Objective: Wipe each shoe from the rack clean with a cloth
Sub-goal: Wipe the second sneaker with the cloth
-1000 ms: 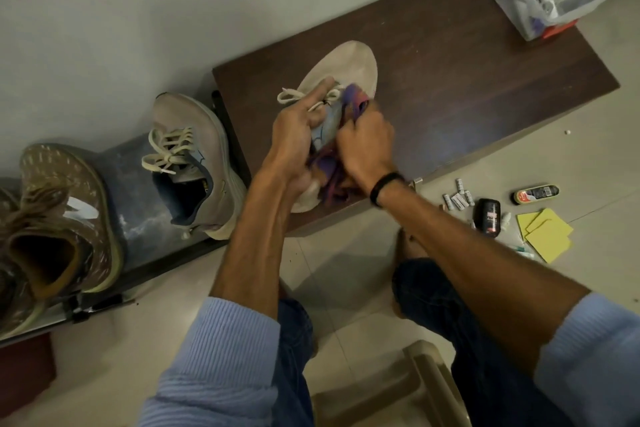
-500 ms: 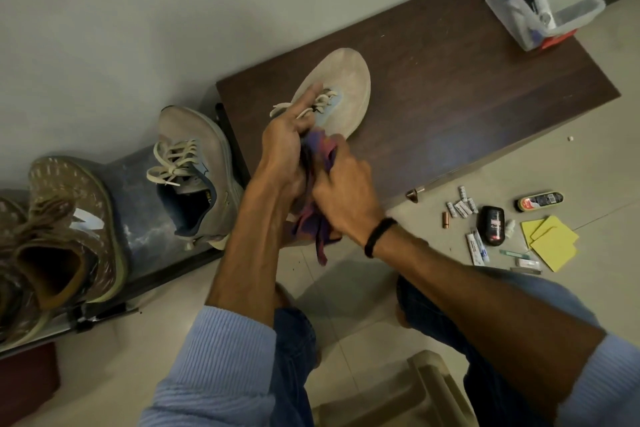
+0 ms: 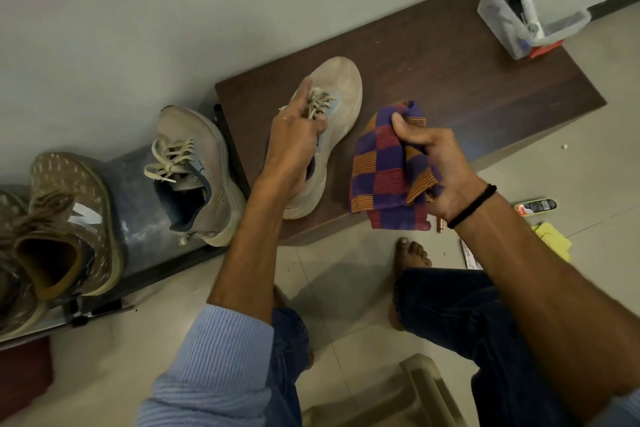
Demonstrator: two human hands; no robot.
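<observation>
A beige sneaker (image 3: 341,87) lies on the dark wooden bench (image 3: 450,80), toe pointing away from me. My left hand (image 3: 294,139) grips it over the laces and tongue. My right hand (image 3: 440,166) holds a purple, red and orange checked cloth (image 3: 377,166) just right of the shoe, off its surface. The matching beige sneaker (image 3: 194,170) stands on the metal rack (image 3: 135,218) to the left. A brown patterned shoe (image 3: 65,218) sits further left on the same rack.
A clear plastic box (image 3: 530,19) with bottles stands at the bench's far right end. On the tiled floor right of my knee lie yellow cloths (image 3: 554,243) and a polish bottle (image 3: 536,206). A beige plastic stool (image 3: 426,392) is below me.
My right hand has lifted the cloth off the sneaker and moved it to the right. My left hand keeps its hold on the shoe.
</observation>
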